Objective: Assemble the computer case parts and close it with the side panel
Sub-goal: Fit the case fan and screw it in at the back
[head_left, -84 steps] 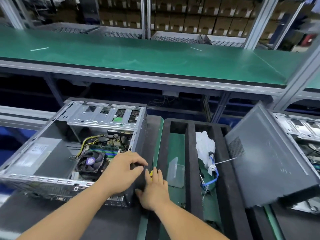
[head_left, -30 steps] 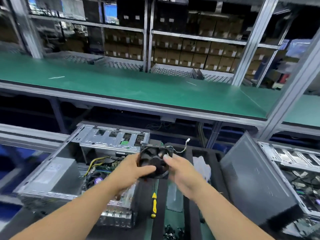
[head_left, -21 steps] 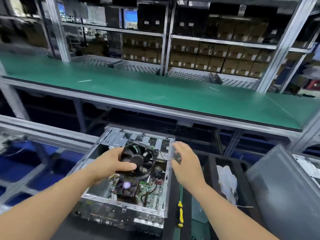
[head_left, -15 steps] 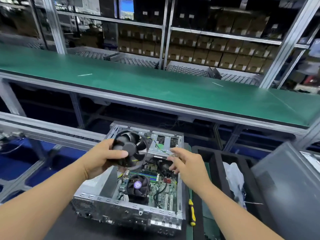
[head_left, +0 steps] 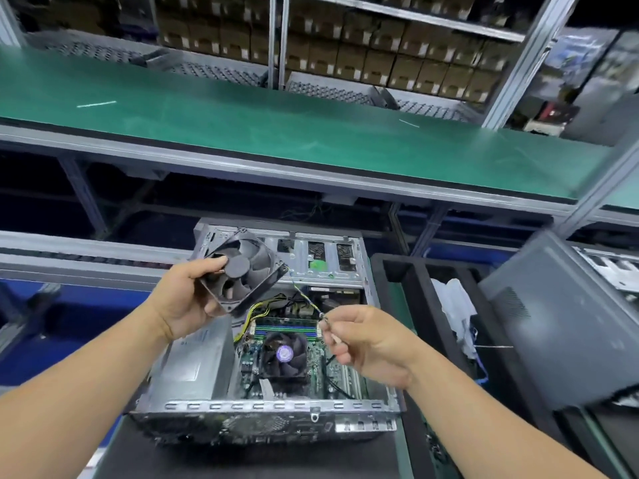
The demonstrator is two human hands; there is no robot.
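Holding one fan [head_left: 243, 270] – left hand [head_left: 188, 299]; right hand [head_left: 368, 344] pinching its one cable [head_left: 304, 298] above one open case [head_left: 276, 407].

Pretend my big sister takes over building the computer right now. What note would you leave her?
Left hand grips the black case fan, held above the open computer case.
Right hand pinches the end of the fan's cable over the motherboard.
Done: fan picked up.
Left: plug in the cable, mount the fan, then fit the grey side panel, which leans to the right of the case.
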